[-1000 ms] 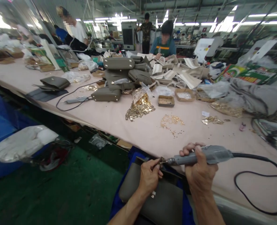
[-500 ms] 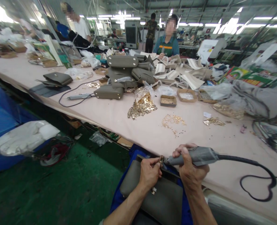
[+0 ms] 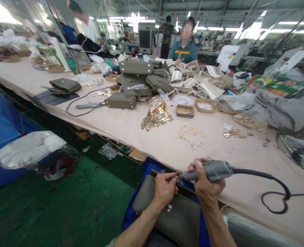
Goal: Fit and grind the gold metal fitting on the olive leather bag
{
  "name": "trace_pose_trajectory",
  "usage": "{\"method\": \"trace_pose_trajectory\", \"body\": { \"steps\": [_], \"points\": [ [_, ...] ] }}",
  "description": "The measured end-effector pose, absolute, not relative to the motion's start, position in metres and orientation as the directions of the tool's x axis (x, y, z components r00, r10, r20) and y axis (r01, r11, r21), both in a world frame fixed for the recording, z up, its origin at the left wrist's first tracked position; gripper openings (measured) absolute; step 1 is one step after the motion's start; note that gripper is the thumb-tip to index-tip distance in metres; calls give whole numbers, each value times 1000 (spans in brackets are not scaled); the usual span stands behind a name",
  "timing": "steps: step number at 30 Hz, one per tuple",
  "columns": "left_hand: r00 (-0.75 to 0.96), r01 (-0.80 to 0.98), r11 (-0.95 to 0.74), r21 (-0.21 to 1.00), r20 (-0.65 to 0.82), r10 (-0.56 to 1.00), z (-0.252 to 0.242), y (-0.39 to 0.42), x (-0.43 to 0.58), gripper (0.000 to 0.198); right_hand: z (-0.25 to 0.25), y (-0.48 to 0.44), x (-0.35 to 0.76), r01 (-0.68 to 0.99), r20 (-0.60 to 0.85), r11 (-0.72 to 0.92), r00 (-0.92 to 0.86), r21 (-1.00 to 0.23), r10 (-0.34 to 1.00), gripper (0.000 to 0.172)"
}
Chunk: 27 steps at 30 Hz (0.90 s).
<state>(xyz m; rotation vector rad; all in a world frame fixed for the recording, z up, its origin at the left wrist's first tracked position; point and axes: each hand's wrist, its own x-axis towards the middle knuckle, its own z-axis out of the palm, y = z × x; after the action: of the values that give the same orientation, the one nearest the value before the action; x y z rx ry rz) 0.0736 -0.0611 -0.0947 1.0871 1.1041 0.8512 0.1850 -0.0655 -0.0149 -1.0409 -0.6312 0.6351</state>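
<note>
Both hands stay put since a second ago: the left hand [image 3: 164,187] pinches a small gold fitting [image 3: 177,175] on the grey bag [image 3: 177,216] below the worktop [image 3: 146,137] edge, while the right hand [image 3: 205,185] grips the electric driver [image 3: 208,170], tip pressed in.

Grey corded power tool [image 3: 210,170] — tip at gold fitting [image 3: 177,175] on olive bag [image 3: 179,214].

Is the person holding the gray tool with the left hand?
No, the right hand grips the gray tool, while the left hand pinches a small gold piece at its tip.
</note>
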Motion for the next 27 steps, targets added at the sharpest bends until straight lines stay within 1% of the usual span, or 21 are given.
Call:
{"method": "trace_pose_trajectory", "body": {
  "steps": [7,13,16,20,23,27],
  "points": [
    [260,-22,254,967,-240,935,-93,-61,72,29,-16,-69,181,-169,180,357,626,-919,759,33],
    [291,-12,261,965,-246,925,-93,-64,72,35,-26,-69,175,10,234,277,563,-961,792,33],
    [285,-34,257,966,-237,929,-93,-65,73,33,-32,-68,175,107,270,250,484,-962,833,30],
    [250,-67,232,970,-209,945,-95,-66,74,26,-30,-64,175,235,348,279,341,-931,873,21],
    [240,-79,233,969,-208,948,-97,-68,74,24,-26,-62,175,243,366,308,247,-920,897,17],
    [266,-91,225,970,-194,944,-101,-69,74,21,-20,-62,178,204,344,308,170,-929,923,16]
  ]
}}
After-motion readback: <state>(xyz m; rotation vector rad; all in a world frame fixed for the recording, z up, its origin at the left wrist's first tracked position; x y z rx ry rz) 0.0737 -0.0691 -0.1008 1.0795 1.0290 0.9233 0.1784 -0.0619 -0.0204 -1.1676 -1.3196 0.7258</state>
